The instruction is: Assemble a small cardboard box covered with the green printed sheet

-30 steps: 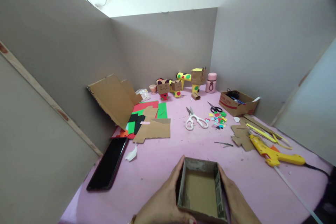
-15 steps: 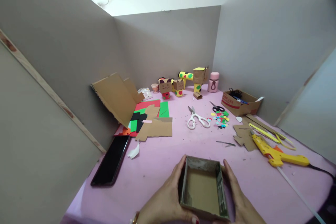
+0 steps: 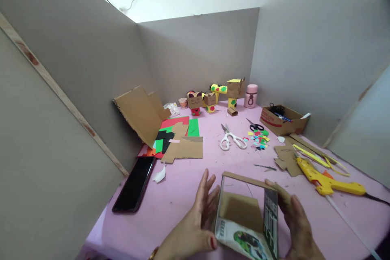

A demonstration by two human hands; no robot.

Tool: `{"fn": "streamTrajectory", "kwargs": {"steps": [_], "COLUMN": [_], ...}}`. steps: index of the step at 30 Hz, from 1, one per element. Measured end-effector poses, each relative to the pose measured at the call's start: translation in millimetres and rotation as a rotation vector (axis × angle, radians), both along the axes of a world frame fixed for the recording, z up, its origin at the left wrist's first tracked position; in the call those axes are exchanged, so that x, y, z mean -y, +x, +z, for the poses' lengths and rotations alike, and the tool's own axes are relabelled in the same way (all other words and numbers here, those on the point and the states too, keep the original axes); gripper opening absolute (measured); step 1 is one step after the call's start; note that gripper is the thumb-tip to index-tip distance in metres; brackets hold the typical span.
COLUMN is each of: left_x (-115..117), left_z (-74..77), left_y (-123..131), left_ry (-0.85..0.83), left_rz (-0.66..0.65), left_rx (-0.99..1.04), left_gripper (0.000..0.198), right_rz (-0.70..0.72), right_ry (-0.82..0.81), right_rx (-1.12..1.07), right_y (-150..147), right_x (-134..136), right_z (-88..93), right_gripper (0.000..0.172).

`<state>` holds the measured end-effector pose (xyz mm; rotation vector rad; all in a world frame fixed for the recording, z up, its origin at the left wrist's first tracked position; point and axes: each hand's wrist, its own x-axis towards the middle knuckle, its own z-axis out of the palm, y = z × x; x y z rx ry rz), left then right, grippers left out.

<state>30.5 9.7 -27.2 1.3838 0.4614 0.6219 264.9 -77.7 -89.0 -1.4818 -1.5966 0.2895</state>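
A small cardboard box [image 3: 270, 217] is tilted near the front edge of the table, with printing on its inner walls. Pink tabletop shows through a gap at its far side, above a brown cardboard panel. My right hand [image 3: 297, 219] grips the box along its right side, fingers at the far right corner. At the left wall, my left hand [image 3: 195, 219] has its fingers spread and its thumb near the lower left corner; whether it touches the box is unclear.
A yellow glue gun [image 3: 332, 183], cardboard scraps [image 3: 286, 158] and a box of supplies [image 3: 276, 124] are on the right. White scissors [image 3: 233, 138] lie mid-table near paper bits [image 3: 258, 140]. A phone [image 3: 134, 187] lies left; cardboard animals [image 3: 195, 101] stand behind.
The box has tilted and shifted slightly right, so its printed inner walls and a gap show. My left hand has loosened from its side and its fingers have spread.
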Motion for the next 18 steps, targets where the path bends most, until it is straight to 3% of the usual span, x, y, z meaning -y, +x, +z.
{"fn": "streamTrajectory", "kwargs": {"steps": [3, 6, 8, 13, 18], "left_x": [6, 13, 17, 27, 29], "left_z": [4.2, -1.4, -6.4, -2.3, 4.9], "left_y": [2, 5, 7, 11, 16], "left_ry": [-0.123, -0.09, -0.062, -0.104, -0.037], "left_rz": [-0.007, 0.073, 0.139, 0.209, 0.129], "left_rx": [0.041, 0.01, 0.048, 0.099, 0.183], "left_gripper": [0.127, 0.125, 0.123, 0.12, 0.112], "right_rz": [0.028, 0.069, 0.106, 0.109, 0.217], "right_ry": [0.103, 0.274, 0.295, 0.036, -0.118], "right_rx": [-0.001, -0.011, -0.062, -0.243, -0.436], "right_y": [1, -5, -11, -17, -14], "right_x": [-7, -10, -8, 1, 11], "right_z": [8.3, 18.3, 26.2, 43.0, 50.3], "right_gripper": [0.129, 0.119, 0.108, 0.13, 0.111]}}
